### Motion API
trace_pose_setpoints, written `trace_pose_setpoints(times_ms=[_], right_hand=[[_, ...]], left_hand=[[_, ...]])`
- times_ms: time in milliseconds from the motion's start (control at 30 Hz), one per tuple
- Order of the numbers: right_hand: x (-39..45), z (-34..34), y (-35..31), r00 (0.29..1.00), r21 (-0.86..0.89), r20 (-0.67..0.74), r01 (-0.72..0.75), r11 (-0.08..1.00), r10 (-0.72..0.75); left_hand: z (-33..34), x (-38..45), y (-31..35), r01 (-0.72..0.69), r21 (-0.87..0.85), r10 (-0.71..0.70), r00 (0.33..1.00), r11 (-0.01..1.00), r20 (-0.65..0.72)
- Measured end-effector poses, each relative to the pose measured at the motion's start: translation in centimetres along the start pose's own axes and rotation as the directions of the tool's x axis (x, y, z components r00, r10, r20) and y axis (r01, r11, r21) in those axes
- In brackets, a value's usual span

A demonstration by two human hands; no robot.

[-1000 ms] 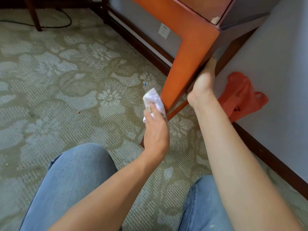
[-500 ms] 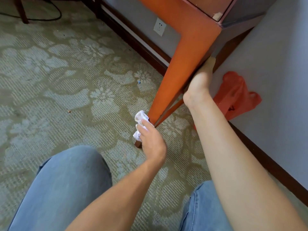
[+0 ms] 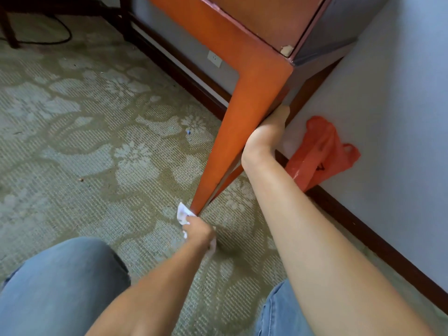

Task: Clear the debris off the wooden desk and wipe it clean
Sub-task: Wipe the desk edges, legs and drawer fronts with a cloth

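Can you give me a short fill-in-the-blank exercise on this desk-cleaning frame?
1. The left hand presses a white wipe against the ____ end of the desk leg.
2. The right hand rests on the same ____.
3. The bag by the wall is ____ in colour.
4. The floor is covered by a floral ____.

Missing words: bottom; leg; orange-red; carpet

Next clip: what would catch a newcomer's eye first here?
The bright orange desk leg slanting down mid-frame, with the left hand pressing a white wipe against its foot. The right hand grips behind the leg higher up, and an orange plastic bag lies against the wall.
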State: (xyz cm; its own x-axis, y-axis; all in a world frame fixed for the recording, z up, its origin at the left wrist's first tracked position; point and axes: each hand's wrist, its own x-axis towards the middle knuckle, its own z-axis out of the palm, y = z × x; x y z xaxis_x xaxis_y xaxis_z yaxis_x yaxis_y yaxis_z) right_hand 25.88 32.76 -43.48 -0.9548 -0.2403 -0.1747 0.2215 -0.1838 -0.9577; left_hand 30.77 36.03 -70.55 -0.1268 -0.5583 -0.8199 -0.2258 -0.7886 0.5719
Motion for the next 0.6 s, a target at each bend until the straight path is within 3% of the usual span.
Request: trace_pose_setpoints(times_ms=[33,67,133,167,200,233,267,300,333,367,400,433,467,533,600], right_hand=[[0.0,0.2,0.1,0.996,-0.063,-0.027,0.08,0.995,-0.081],[-0.1,0.2,0.3,0.985,-0.139,-0.067,0.151,0.979,-0.161],[-1.3,-0.7,1.2,0.957,-0.22,-0.069,0.26,0.94,-0.281],[-1.9,-1.6,2.0,0.916,-0.347,-0.011,0.373,0.86,-0.402],[-2.1,-2.9,2.9,0.851,-0.509,0.084,0.484,0.712,-0.518],[-2.2,-4.5,3.8,0.802,-0.635,0.21,0.547,0.545,-0.559],[-1.9,-6.3,4.7,0.806,-0.712,0.308,0.547,0.44,-0.505],[-1.9,-8.0,4.9,0.844,-0.717,0.379,0.527,0.457,-0.379],[-2.3,-9.5,4.9,0.878,-0.654,0.443,0.456,0.603,-0.182],[-3.1,-10.7,4.8,0.84,-0.542,0.54,0.297,0.786,0.054],[-4.0,-11.5,4.8,0.753,-0.444,0.62,0.105,0.89,0.22],[-4.6,-12.0,5.1,0.7,-0.371,0.655,-0.03,0.928,0.284],[-5.0,-12.3,5.5,0.696,-0.311,0.657,-0.103,0.945,0.292],[-5.3,-12.2,5.5,0.8,-0.213,0.556,-0.124,0.969,0.225],[-5.0,-12.5,4.1,0.944,-0.226,0.328,0.058,0.972,0.02]], left_hand=[[-0.2,-2.5,1.1,0.016,0.035,-0.015,0.999,0.999,-0.037],[-0.4,-5.0,2.1,-0.064,0.151,0.068,0.997,0.986,-0.021],[-0.9,-8.2,2.5,-0.361,0.297,0.367,0.929,0.884,0.037],[-1.6,-9.0,2.2,-0.532,0.333,0.533,0.84,0.779,0.095],[-2.6,-10.2,2.3,-0.66,0.33,0.656,0.741,0.675,0.141],[-3.4,-11.5,2.6,-0.774,0.3,0.763,0.621,0.558,0.181],[-4.2,-12.8,3.0,-0.85,0.251,0.832,0.514,0.462,0.21],[-5.0,-14.3,3.7,-0.901,0.206,0.874,0.424,0.382,0.237],[-5.9,-15.7,4.6,-0.936,0.171,0.895,0.345,0.307,0.284],[-6.9,-16.7,5.4,-0.963,0.153,0.892,0.264,0.222,0.367],[-7.9,-17.5,6.1,-0.977,0.15,0.858,0.205,0.151,0.472],[-9.0,-18.0,6.8,-0.981,0.173,0.797,0.17,0.084,0.58],[-10.3,-18.4,7.6,-0.972,0.237,0.718,0.161,-0.005,0.677],[-12.7,-19.6,9.9,-0.89,0.382,0.679,0.121,-0.249,0.725],[-14.0,-21.1,12.6,-0.79,0.441,0.776,-0.069,-0.426,0.627]])
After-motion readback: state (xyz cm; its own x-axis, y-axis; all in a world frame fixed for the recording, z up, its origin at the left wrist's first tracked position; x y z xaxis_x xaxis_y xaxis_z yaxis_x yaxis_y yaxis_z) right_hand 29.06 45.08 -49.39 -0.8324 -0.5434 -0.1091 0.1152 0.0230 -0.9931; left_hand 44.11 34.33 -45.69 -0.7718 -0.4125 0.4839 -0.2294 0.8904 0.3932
